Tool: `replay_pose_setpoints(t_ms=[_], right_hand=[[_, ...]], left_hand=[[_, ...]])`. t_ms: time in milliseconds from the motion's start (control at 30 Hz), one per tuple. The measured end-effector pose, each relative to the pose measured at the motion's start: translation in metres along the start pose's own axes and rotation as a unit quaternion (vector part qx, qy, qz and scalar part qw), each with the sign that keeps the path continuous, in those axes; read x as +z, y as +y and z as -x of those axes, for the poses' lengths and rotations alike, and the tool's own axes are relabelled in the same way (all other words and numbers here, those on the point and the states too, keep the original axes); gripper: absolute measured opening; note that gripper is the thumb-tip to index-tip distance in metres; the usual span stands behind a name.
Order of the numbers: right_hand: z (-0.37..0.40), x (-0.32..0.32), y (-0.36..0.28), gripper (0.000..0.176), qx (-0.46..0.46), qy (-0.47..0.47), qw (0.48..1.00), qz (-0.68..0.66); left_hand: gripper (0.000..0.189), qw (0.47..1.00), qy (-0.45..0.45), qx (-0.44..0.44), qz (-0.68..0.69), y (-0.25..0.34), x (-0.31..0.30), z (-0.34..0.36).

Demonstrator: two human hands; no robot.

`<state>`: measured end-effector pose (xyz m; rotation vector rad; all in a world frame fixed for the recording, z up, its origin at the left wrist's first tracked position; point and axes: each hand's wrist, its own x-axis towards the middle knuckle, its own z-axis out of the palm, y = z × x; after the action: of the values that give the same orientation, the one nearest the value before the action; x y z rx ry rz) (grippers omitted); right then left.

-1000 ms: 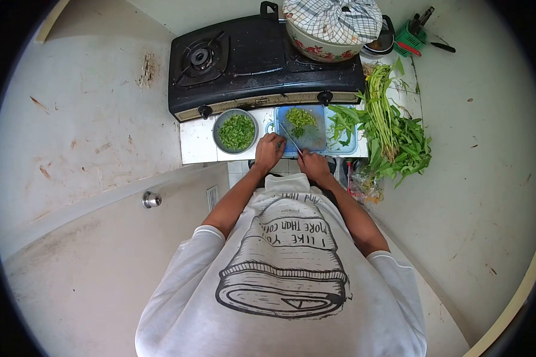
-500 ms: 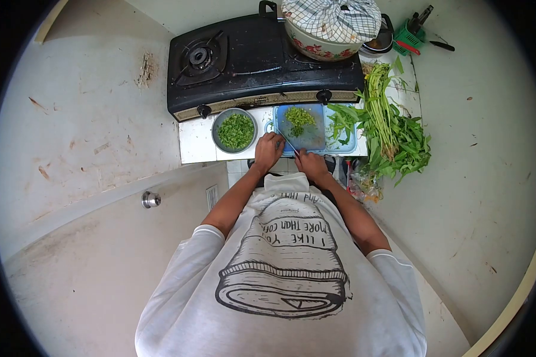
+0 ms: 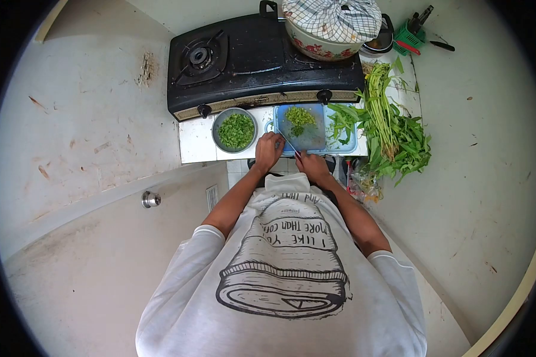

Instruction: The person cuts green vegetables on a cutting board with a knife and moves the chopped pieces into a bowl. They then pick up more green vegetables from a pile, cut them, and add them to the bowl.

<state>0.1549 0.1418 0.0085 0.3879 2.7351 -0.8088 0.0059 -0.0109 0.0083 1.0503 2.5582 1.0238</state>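
My right hand (image 3: 311, 165) grips a knife (image 3: 289, 143) whose blade lies across the near left part of a blue cutting board (image 3: 312, 138). My left hand (image 3: 269, 150) rests curled on the board's near left corner, right beside the blade, pressing down what looks like a few green stems. A pile of chopped greens (image 3: 299, 118) lies at the far side of the board. To the left stands a metal bowl (image 3: 234, 130) filled with chopped greens.
A black gas stove (image 3: 244, 59) sits behind the board, with a flowered pot under a checked cloth (image 3: 330, 24) on its right burner. A bunch of long leafy greens (image 3: 393, 128) lies to the right. A green utensil holder (image 3: 411, 37) stands at the far right.
The knife and my right hand have drawn slightly nearer to me along the board. My left hand stays almost in the same spot.
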Motion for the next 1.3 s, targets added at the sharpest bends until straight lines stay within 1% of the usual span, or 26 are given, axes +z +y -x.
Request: replay_pose_setpoints(t_ms=[133, 233, 367, 433, 667, 767, 867, 1067, 1167, 1300], right_hand=[[-0.001, 0.006, 0.002, 0.036, -0.008, 0.021, 1.0, 0.0], [-0.006, 0.007, -0.001, 0.035, -0.006, 0.028, 1.0, -0.003], [-0.009, 0.006, -0.003, 0.035, -0.005, 0.031, 0.999, 0.011], [-0.008, 0.005, -0.002, 0.036, -0.001, 0.031, 0.999, 0.01], [-0.001, 0.007, 0.009, 0.04, 0.009, 0.028, 1.0, -0.001], [0.003, -0.007, 0.0, 0.039, 0.026, -0.003, 1.0, 0.003], [0.005, -0.013, -0.005, 0.04, 0.013, -0.025, 1.0, 0.011], [-0.001, -0.012, -0.008, 0.036, 0.013, -0.049, 0.998, 0.023], [-0.011, 0.007, -0.001, 0.037, -0.02, 0.025, 0.999, 0.012], [-0.014, 0.007, 0.001, 0.038, -0.022, 0.015, 0.999, 0.019]], left_hand=[[0.008, 1.0, 0.006, 0.003, -0.004, -0.002, 0.002, 0.001], [0.01, 0.999, -0.01, 0.017, -0.038, -0.004, 0.002, 0.002], [0.009, 1.0, 0.002, 0.023, -0.018, -0.002, 0.0, 0.006], [0.009, 0.999, 0.009, 0.034, -0.012, -0.002, -0.001, 0.009], [0.01, 1.0, 0.007, 0.023, -0.012, -0.002, 0.002, 0.008], [0.01, 1.0, 0.005, 0.02, -0.001, -0.006, 0.004, 0.009], [0.01, 1.0, 0.004, 0.022, -0.003, -0.006, 0.003, 0.008], [0.008, 1.0, 0.011, 0.02, -0.021, -0.002, 0.001, 0.008], [0.008, 0.999, 0.012, 0.018, -0.027, 0.0, 0.001, 0.008], [0.007, 1.0, 0.016, 0.017, -0.01, 0.001, -0.001, 0.009]])
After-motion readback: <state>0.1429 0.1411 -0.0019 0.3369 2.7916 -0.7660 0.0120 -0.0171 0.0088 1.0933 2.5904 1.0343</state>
